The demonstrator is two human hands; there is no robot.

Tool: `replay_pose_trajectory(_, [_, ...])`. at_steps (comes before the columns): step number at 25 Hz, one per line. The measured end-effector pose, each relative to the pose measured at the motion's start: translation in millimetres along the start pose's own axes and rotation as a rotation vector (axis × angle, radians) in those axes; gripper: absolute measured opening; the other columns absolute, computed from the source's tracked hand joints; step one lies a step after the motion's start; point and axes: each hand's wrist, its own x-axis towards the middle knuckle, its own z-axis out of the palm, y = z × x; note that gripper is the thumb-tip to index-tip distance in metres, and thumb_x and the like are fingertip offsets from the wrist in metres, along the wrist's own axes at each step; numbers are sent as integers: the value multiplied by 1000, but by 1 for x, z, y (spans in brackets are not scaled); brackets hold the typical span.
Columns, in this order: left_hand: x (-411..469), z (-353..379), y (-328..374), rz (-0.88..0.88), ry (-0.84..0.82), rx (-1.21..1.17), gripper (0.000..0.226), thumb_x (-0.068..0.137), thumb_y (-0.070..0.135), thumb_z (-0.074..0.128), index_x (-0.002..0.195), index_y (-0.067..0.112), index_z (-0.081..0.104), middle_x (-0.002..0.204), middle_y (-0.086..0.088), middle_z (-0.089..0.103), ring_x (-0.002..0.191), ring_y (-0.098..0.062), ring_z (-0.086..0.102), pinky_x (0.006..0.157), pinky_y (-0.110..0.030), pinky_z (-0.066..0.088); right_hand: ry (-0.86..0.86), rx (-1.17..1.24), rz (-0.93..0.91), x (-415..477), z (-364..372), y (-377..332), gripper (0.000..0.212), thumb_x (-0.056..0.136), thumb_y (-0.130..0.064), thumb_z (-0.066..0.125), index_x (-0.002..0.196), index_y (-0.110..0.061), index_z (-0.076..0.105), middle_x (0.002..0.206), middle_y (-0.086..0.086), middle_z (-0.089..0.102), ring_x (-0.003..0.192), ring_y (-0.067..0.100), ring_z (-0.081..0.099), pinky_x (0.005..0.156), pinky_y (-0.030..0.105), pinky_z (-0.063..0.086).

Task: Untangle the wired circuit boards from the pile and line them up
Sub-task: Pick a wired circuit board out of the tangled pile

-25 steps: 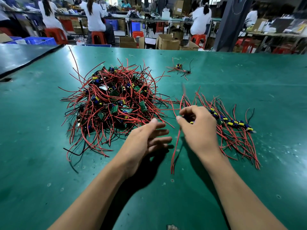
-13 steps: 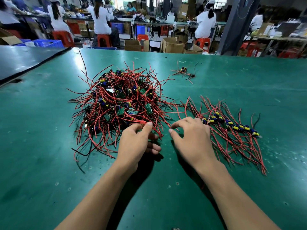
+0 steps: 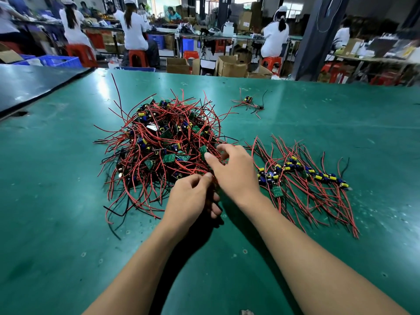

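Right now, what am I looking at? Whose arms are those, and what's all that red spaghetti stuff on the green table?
No machine here: those are a person's two arms. The picture comes from a camera worn on their head, looking down. On the green table lies a tangled pile of red and black wires with little circuit boards on them. To the right, sorted boards lie in a row, and one stray board sits farther back. The left hand pinches some red wires at the pile's near edge. The right hand reaches in beside a green board; I cannot tell whether it grips anything.
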Motion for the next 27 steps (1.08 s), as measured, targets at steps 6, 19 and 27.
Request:
replay_pose_trajectory(6, [0,1,4,0,9,-137,42,106,32,37,96,-4,57,73,-20,53,49,-24,52,43,-28,49,6,-14,45,8,15,-5,25,91,-45,67,104,-26,77,104,0,59,105,25,60,78,29,42])
replay_pose_trajectory(19, [-1,3,2,67,-31,57,50,100,44,47,85,1,69,66,-11,65,50,-19,57,45,-21,48,-646,1275,599,-46,-51,6,18,79,-19,66,72,-6,76,76,11,70,48,15,60,54,27,57])
replay_pose_trajectory(27, [-8,9,3,235,-34,23,23,99,18,55,96,6,74,96,-16,73,89,-25,68,90,-46,54,-616,811,305,-38,-51,28,15,91,-9,70,81,-20,71,68,-4,66,43,7,51,44,21,45])
